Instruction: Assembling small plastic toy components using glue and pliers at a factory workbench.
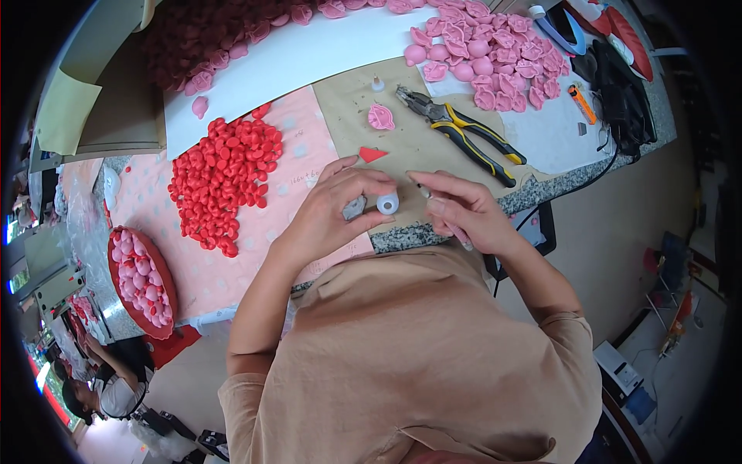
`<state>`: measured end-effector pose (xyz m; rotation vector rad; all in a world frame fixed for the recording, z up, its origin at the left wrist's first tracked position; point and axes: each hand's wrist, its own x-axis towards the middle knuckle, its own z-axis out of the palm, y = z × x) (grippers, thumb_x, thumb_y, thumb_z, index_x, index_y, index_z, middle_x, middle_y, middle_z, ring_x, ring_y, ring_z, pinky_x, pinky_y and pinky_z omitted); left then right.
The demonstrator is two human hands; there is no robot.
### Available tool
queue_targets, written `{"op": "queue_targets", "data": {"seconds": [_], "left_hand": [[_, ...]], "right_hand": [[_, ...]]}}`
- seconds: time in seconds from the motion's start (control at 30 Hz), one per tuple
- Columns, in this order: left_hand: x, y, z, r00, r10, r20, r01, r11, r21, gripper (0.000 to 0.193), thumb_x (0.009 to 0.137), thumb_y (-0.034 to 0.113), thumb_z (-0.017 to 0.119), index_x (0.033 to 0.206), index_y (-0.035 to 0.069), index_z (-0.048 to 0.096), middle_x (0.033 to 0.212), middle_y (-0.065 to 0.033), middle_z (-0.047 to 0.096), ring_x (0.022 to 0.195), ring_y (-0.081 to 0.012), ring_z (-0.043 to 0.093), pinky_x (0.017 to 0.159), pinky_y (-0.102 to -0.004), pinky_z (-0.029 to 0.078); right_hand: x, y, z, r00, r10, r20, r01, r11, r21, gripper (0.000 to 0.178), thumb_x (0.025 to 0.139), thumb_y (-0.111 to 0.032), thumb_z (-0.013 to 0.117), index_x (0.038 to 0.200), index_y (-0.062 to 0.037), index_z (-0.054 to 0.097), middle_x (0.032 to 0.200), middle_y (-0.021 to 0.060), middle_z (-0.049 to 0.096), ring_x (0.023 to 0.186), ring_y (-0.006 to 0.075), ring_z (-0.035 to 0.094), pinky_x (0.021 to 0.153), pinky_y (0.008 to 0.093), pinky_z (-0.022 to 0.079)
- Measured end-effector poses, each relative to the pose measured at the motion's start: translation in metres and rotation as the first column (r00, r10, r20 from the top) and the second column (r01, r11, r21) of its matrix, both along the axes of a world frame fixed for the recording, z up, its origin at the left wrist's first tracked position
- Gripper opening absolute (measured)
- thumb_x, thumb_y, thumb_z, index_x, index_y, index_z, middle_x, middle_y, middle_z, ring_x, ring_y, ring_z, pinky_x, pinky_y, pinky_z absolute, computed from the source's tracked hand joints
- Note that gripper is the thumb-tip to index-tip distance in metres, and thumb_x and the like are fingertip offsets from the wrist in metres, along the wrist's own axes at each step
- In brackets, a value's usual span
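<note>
My left hand (313, 213) is closed around a small white bottle-like cylinder (388, 204), whose round end with a grey centre faces up. A crumpled grey-white wad (354, 207) sits against the fingers of the same hand. Just to the right, my right hand (471, 203) pinches a thin pen-like tool (462, 235) with a pinkish shaft; its tip points toward the cylinder without touching it. Beyond my hands lie a red scrap (372, 155), a pink rose-shaped piece (381, 117) and a small pale cone-shaped nozzle (378, 83).
Yellow-and-black pliers (460, 133) lie beyond my right hand. Red pieces (226, 182) are heaped at left, near a red basket (171, 325) of pink pieces. Pink petal pieces (502, 58) pile at far right, near an orange lighter-like object (582, 104). Another person (116, 390) is at lower left.
</note>
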<state>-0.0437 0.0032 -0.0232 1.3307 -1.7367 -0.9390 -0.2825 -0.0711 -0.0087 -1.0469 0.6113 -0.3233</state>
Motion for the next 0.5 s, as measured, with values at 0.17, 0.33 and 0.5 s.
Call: {"op": "queue_targets", "data": {"seconds": [0.17, 0.33, 0.5], "left_hand": [[-0.0019, 0.0, -0.0026, 1.0, 0.0, 0.02, 0.001, 1.0, -0.019, 0.032, 0.075, 0.016, 0.079, 0.102, 0.009, 0.064, 0.11, -0.0047, 0.068, 0.108, -0.0234, 0.061, 0.111, -0.0469, 0.033], [-0.0042, -0.0013, -0.0013, 0.998, 0.001, 0.056, 0.001, 0.999, -0.037, 0.031, 0.077, 0.016, 0.078, 0.105, 0.01, 0.065, 0.111, -0.0047, 0.068, 0.11, -0.0235, 0.061, 0.11, -0.0461, 0.034], [-0.0026, -0.0035, -0.0051, 0.988, -0.011, 0.151, 0.028, 0.994, -0.107, 0.044, 0.077, 0.017, 0.078, 0.118, 0.011, 0.064, 0.116, -0.0062, 0.067, 0.111, -0.0241, 0.061, 0.108, -0.0457, 0.034]], "right_hand": [[0.0021, 0.0052, 0.0007, 0.998, 0.062, -0.015, -0.059, 0.986, 0.153, 0.048, 0.099, -0.011, 0.052, 0.146, -0.0081, 0.041, 0.082, 0.0025, 0.053, 0.057, 0.0066, 0.043, 0.054, 0.0222, 0.038], [-0.0023, 0.007, -0.0062, 0.997, 0.012, 0.074, -0.045, 0.891, 0.452, 0.05, 0.1, -0.017, 0.049, 0.148, -0.0097, 0.037, 0.082, 0.0056, 0.054, 0.058, 0.0101, 0.045, 0.053, 0.0256, 0.038], [-0.0036, 0.0067, -0.0068, 0.974, -0.114, 0.194, -0.008, 0.843, 0.538, 0.05, 0.099, -0.023, 0.049, 0.143, -0.0031, 0.037, 0.085, 0.0081, 0.054, 0.057, 0.0127, 0.044, 0.051, 0.0257, 0.037]]}}
